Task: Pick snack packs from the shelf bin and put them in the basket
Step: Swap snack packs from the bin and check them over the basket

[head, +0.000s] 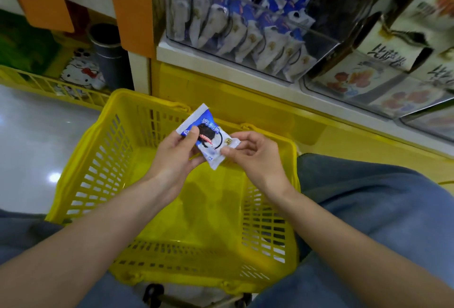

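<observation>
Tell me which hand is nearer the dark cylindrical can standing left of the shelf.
Left. The left hand pinches the blue-and-white snack pack over the yellow plastic basket, below-right of the dark cylindrical can; the right hand pinches the pack's other end, farther right.

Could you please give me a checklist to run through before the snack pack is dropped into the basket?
1. Grip on the snack pack: ok; left hand and right hand both pinch its edges.
2. Pack above the basket: ok; it seems to hang over the open top.
3. Landing spot: ok; bare yellow basket floor shows beneath the hands.
4. Basket upright: ok; its opening faces up.
5. Wrapper intact: cannot tell.
6. Shelf bin stocked for the next pick: ok; many packs inside.
</observation>
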A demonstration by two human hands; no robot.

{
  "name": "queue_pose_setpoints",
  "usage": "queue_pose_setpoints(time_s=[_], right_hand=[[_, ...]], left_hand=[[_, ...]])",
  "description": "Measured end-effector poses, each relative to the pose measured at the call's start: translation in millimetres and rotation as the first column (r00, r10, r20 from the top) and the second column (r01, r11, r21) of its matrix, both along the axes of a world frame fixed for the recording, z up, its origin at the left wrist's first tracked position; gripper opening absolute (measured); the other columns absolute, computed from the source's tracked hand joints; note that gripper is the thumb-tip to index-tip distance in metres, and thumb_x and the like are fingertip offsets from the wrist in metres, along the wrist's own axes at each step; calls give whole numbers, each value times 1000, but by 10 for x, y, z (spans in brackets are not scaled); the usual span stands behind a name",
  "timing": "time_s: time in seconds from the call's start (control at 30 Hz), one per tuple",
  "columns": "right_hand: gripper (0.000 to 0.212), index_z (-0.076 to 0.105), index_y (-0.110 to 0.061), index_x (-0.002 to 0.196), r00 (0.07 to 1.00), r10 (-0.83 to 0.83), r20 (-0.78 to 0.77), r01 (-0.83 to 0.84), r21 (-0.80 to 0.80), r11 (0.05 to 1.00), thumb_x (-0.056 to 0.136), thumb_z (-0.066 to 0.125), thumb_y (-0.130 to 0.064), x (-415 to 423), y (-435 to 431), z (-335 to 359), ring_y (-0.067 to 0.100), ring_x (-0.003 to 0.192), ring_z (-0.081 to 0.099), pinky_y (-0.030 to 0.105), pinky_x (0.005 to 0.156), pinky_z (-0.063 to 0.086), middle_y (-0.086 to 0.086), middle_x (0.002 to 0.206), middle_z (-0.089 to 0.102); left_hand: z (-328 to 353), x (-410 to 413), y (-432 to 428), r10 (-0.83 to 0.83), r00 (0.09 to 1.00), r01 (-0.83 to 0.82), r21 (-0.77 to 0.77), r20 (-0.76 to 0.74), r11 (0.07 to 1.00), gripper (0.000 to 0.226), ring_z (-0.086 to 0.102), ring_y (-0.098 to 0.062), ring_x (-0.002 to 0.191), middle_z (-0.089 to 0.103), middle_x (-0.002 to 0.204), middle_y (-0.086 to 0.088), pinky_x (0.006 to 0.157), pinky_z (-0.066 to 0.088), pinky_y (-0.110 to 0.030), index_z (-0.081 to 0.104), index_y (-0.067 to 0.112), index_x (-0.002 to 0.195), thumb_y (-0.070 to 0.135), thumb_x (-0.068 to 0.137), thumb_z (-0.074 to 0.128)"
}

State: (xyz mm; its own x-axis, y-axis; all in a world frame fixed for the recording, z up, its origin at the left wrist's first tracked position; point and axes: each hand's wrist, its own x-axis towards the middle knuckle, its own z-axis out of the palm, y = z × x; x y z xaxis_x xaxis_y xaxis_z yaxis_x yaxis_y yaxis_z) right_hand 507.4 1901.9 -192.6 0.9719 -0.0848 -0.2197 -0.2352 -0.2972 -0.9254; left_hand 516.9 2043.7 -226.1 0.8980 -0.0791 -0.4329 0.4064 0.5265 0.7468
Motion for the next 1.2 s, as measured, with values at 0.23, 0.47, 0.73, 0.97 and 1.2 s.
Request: queue_pose_setpoints(time_s=[0.23,0.47,0.73,0.97,1.2], right_hand=[[17,59,-23,101,978,201,56,-188,-176,966,87,62,-15,-35,22,390,13,81,60,36,76,50,-3,99,66],[26,60,-26,106,890,176,421,0,-387,922,84,57,-39,230,-129,1199,12,83,65,32,74,53,-8,93,69],[34,50,-13,126,858,96,505,305,-651,695,95,49,-27,1410,-250,1804,13,94,55,17,71,42,8,121,58],[29,56,0,111,930,104,353,279,-860,427,94,52,-23,2294,-196,1654,30,102,59,30,71,40,18,111,61],[28,57,-4,112,981,154,121,60,-935,350,94,51,-25,2677,-198,1485,25,95,57,31,75,41,11,105,59]], left_hand=[[393,89,17,-217,867,35,380,449,924,21,61,7,77,65,90,8,70,48,-10,55,20,91,-1,87,55],[1010,327,193,-296,695,-353,669,655,654,27,49,5,96,47,104,19,85,37,-9,44,31,111,24,88,56],[1533,915,113,-630,545,-569,796,553,206,42,41,-20,116,48,123,-3,96,27,-30,45,14,127,36,94,32],[1370,1129,175,-719,540,-626,780,438,5,35,57,-28,89,67,92,-8,82,37,-38,63,10,98,30,94,33],[1283,1181,175,-696,503,-690,723,512,33,39,59,-25,79,68,83,-4,75,38,-36,65,12,90,29,93,30]])
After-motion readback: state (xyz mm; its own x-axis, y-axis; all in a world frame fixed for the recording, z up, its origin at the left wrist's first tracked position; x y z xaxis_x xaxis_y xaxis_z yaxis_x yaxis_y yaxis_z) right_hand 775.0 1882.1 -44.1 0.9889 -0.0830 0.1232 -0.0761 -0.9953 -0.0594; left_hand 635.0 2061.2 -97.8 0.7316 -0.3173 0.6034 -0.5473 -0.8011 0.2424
